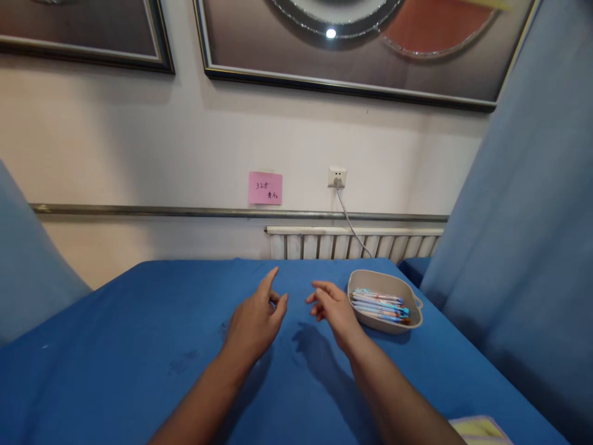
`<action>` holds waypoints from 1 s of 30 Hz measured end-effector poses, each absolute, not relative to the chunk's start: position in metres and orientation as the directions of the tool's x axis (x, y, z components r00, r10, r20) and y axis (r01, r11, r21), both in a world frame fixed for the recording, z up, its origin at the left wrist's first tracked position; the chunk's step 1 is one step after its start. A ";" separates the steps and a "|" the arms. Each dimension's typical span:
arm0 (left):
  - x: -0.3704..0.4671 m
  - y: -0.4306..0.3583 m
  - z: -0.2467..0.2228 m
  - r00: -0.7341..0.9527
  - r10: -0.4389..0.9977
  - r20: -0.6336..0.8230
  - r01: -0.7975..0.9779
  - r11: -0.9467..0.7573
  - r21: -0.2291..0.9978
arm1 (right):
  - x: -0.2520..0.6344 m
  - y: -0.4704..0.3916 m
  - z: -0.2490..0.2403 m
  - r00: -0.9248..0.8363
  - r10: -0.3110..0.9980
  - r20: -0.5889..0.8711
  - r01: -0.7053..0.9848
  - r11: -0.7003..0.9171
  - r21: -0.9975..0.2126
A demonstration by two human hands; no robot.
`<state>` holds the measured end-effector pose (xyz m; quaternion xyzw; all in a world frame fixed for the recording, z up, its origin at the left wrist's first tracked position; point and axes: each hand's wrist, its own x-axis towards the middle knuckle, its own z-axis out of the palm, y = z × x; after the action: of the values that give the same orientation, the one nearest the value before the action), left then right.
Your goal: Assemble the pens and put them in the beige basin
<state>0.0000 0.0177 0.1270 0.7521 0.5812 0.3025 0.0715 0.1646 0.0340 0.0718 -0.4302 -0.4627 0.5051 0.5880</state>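
Note:
Above the middle of the blue-covered table (115, 346), my left hand (254, 318) is held with its index finger stretched out and the thumb apart; nothing is in it. My right hand (336, 309) hovers a little to its right, fingers loosely bent and apart, also holding nothing. Just right of that hand stands a beige basket (419, 321) with a small loop handle on its side. Several pens (380, 306) in light blue, white and pink lie in it. A shadow of my right hand falls on the cloth.
A yellow cloth-like item (479, 429) lies at the near right edge. Behind the table are a radiator (319, 244), a metal rail (185, 212), a socket (337, 176) with a plugged cord, and a pink note (265, 188). Blue curtains (519, 216) hang at both sides.

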 end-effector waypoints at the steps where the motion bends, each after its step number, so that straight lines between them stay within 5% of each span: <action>1: 0.001 0.018 0.126 0.163 0.917 0.364 0.835 -0.325 0.445 | 0.163 0.031 0.064 -0.011 1.000 0.003 -0.303 -0.001 -0.953; 5: 0.006 0.021 0.112 0.224 0.916 0.334 0.844 -0.354 0.404 | 0.190 0.012 0.025 -0.059 0.917 -0.394 -0.583 -0.352 -0.732; 8: 0.007 0.023 0.088 0.282 0.924 0.259 0.825 -0.371 0.427 | 0.237 0.003 0.000 0.069 0.838 -0.542 -0.721 -0.334 -0.608; 15: -0.014 0.004 0.025 0.373 0.926 0.050 0.745 -0.332 0.579 | 0.298 0.009 -0.010 0.172 0.843 -0.510 -0.727 -0.241 -0.643; 20: -0.021 0.000 0.010 0.285 0.954 0.092 0.637 -0.260 0.726 | 0.278 0.010 -0.012 0.131 0.869 -0.477 -0.726 -0.243 -0.643; 26: -0.019 0.018 0.003 0.120 0.992 -0.032 0.295 -0.004 0.956 | 0.222 0.009 -0.020 -0.034 0.889 -0.457 -0.697 -0.349 -0.627; 30: -0.023 0.024 0.012 0.119 0.986 -0.113 0.031 0.110 0.993 | 0.179 0.013 -0.019 -0.199 0.870 -0.451 -0.647 -0.462 -0.607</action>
<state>-0.0226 0.0244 0.0125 0.5066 0.5020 0.4340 0.5505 0.1789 0.0126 -0.0187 -0.3902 -0.1432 0.7608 0.4984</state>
